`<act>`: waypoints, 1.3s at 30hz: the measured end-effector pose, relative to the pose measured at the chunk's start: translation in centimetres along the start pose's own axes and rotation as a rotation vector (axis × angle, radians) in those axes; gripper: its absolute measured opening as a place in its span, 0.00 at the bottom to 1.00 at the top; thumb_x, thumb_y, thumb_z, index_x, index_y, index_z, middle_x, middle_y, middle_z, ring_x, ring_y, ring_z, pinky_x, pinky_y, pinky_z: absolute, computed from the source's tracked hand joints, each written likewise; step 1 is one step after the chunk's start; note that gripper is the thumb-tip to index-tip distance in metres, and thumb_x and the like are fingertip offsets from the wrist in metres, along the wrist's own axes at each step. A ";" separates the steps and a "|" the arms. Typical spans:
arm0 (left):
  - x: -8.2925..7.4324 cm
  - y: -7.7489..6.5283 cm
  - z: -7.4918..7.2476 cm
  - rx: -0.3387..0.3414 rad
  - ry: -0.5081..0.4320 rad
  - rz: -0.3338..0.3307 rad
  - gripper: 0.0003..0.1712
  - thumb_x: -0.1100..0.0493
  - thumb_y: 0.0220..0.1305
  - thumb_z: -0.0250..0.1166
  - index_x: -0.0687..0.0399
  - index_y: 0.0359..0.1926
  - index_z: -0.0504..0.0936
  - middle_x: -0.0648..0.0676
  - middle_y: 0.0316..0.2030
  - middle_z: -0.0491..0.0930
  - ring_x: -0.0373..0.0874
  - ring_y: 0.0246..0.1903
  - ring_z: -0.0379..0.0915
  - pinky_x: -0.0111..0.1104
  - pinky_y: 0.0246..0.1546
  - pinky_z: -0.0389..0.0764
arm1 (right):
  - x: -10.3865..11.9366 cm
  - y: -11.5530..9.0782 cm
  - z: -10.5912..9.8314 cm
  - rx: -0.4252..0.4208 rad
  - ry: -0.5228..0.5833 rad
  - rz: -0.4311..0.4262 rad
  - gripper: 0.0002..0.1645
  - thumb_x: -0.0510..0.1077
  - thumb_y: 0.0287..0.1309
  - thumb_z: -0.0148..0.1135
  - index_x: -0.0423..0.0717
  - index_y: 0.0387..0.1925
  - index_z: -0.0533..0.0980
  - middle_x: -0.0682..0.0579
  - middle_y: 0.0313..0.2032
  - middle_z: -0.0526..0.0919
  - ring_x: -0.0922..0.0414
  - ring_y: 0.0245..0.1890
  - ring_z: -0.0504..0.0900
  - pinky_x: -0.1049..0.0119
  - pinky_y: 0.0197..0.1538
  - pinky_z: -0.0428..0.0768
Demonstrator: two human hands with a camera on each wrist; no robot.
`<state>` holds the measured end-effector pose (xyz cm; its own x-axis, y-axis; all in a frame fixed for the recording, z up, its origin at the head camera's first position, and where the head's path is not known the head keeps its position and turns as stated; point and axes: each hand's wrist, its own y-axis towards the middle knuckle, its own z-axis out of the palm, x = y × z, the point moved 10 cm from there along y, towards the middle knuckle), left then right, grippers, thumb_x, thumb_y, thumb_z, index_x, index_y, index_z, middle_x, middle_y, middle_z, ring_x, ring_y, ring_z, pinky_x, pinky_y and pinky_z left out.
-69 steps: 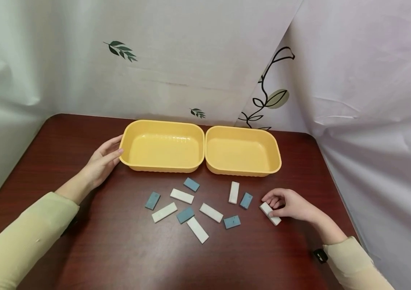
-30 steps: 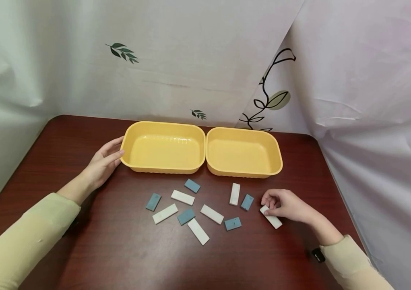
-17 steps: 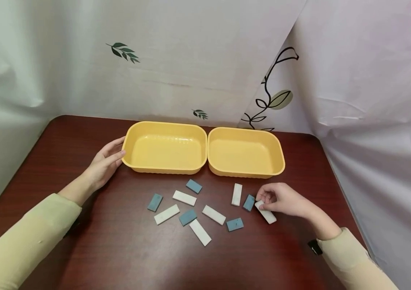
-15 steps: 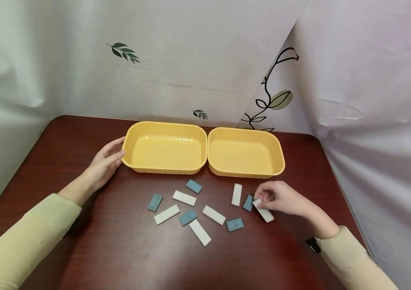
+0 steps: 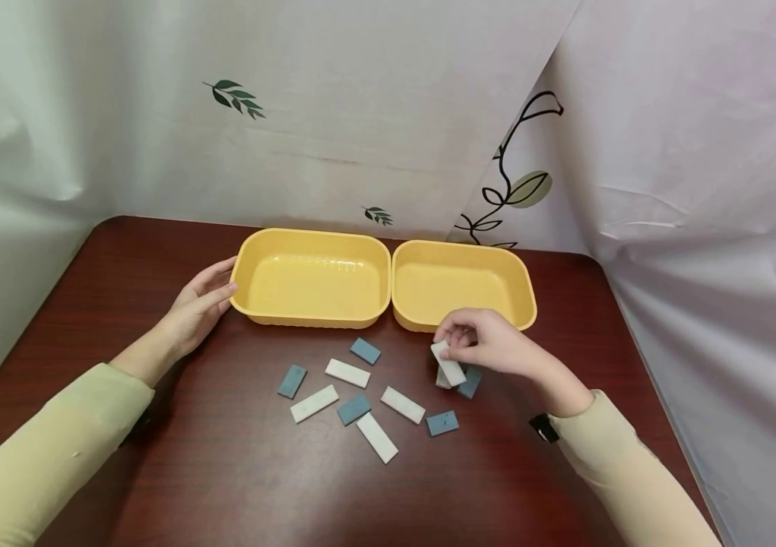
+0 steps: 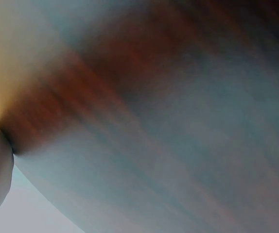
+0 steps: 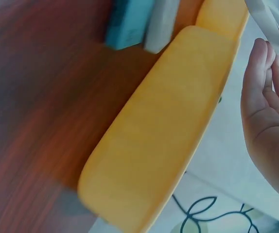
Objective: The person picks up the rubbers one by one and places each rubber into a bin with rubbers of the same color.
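My right hand (image 5: 490, 342) pinches a white rectangular block (image 5: 451, 365) between thumb and fingers, just in front of the right yellow tray (image 5: 464, 248). In the head view the held block overlaps another white block (image 5: 441, 380) and lies beside a blue block (image 5: 471, 384). The right wrist view shows the held white block (image 7: 266, 20) at the fingertips, raised over the tray side. At the left, my left hand (image 5: 191, 313) rests against the end of the left yellow tray (image 5: 308, 320), fingers fairly straight and thumb at its rim.
Several white blocks (image 5: 349, 373) and blue blocks (image 5: 355, 410) lie scattered over the dark red table (image 5: 258, 471) before the trays. The two trays stand side by side, their interiors bare. A pale patterned curtain (image 5: 305, 114) closes off the back and sides.
My right hand has lifted the white block off the table at the right and carried it left and toward the right tray. My left hand stays at the left tray.
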<state>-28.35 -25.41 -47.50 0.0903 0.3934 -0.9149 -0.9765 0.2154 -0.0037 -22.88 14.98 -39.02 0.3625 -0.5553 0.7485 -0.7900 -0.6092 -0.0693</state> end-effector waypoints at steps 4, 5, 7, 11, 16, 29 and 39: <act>0.0 0.0 0.1 0.001 -0.005 -0.001 0.24 0.72 0.80 0.53 0.45 0.67 0.77 0.44 0.60 0.80 0.32 0.56 0.81 0.21 0.58 0.82 | 0.7 1.5 0.0 -0.021 0.025 -0.010 0.09 0.34 0.60 0.76 0.44 0.41 0.85 0.53 0.32 0.84 0.61 0.33 0.81 0.72 0.40 0.84; 0.0 0.0 0.1 0.001 -0.007 -0.001 0.24 0.72 0.80 0.53 0.45 0.67 0.77 0.44 0.60 0.80 0.32 0.56 0.81 0.21 0.58 0.82 | 0.9 1.8 0.0 -0.025 0.035 -0.009 0.08 0.34 0.61 0.76 0.43 0.41 0.85 0.53 0.32 0.85 0.60 0.34 0.81 0.72 0.41 0.84; 0.0 0.0 0.1 0.000 -0.011 -0.001 0.24 0.72 0.80 0.53 0.46 0.67 0.76 0.44 0.61 0.80 0.32 0.56 0.81 0.21 0.58 0.82 | 1.1 2.5 0.0 -0.033 0.057 -0.008 0.08 0.34 0.61 0.75 0.43 0.41 0.85 0.52 0.33 0.85 0.59 0.35 0.82 0.72 0.42 0.85; 0.0 0.0 0.0 -0.005 -0.009 -0.008 0.24 0.72 0.80 0.54 0.45 0.67 0.76 0.44 0.61 0.79 0.32 0.57 0.81 0.21 0.58 0.82 | 1.6 3.8 -0.1 -0.050 0.089 -0.011 0.08 0.35 0.62 0.75 0.42 0.42 0.85 0.50 0.34 0.85 0.57 0.36 0.82 0.71 0.42 0.84; 0.0 0.0 -0.1 -0.007 -0.011 -0.010 0.24 0.72 0.80 0.53 0.45 0.67 0.77 0.44 0.61 0.79 0.32 0.56 0.81 0.21 0.58 0.82 | 2.2 5.6 -0.2 -0.080 0.122 -0.016 0.08 0.34 0.62 0.75 0.41 0.42 0.84 0.48 0.36 0.85 0.55 0.38 0.81 0.72 0.42 0.84; -0.1 -0.1 0.0 -0.005 -0.016 0.005 0.24 0.72 0.79 0.53 0.46 0.67 0.76 0.44 0.61 0.80 0.32 0.56 0.81 0.21 0.58 0.82 | 4.8 10.8 0.3 -0.108 0.215 -0.041 0.10 0.34 0.64 0.73 0.37 0.46 0.83 0.46 0.40 0.85 0.54 0.42 0.82 0.69 0.46 0.83; -0.1 0.0 0.1 0.003 0.001 0.010 0.24 0.72 0.80 0.53 0.46 0.66 0.77 0.44 0.61 0.80 0.32 0.57 0.81 0.21 0.58 0.82 | 5.3 14.6 1.4 -0.158 0.392 -0.022 0.11 0.32 0.65 0.71 0.32 0.47 0.83 0.46 0.41 0.85 0.58 0.39 0.81 0.74 0.44 0.83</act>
<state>-28.33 -25.39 -47.41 0.0799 0.3952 -0.9151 -0.9767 0.2143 0.0072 -31.76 2.37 -37.04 0.1885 -0.2667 0.9452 -0.8615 -0.5069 0.0287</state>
